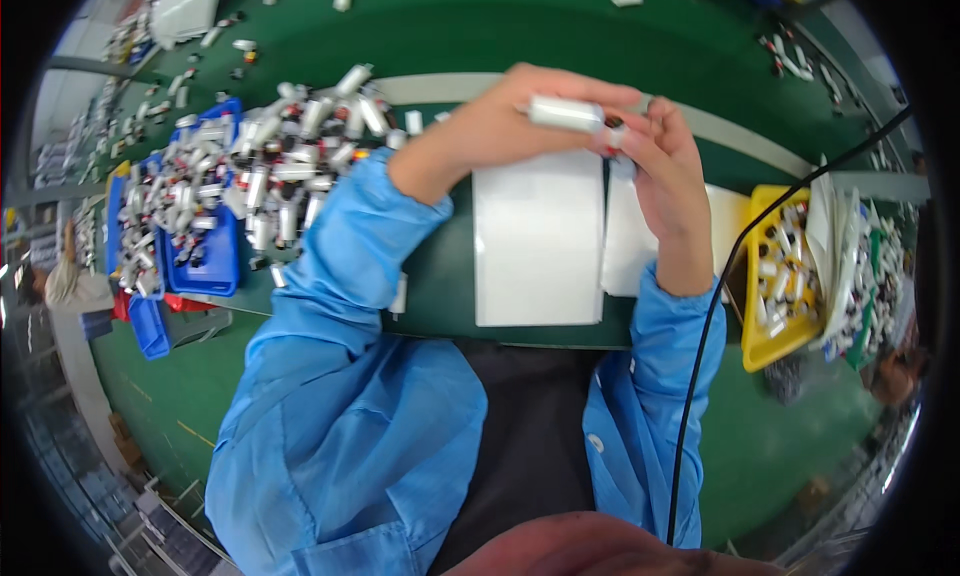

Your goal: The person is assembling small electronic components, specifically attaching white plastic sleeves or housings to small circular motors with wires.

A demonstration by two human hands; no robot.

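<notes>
A small white cylinder [562,114] lies across my left hand [490,124], which is closed around it above the white sheets. My right hand [675,181] is closed too, its fingertips meeting at the cylinder's right end. Dark, red and pale bits show between those fingertips, but the fingers hide what the piece is and whether it joins the cylinder. Below the hands, a white rectangular sheet [538,251] lies flat on the green table, with another white sheet [627,241] on its right.
Many similar white cylinders with dark ends form a pile [290,166] on the left, partly in blue trays [205,266]. A yellow bin [760,351] holding more stands on the right. A black cable [712,311] runs across the right side. A pale strip [745,136] crosses behind the hands.
</notes>
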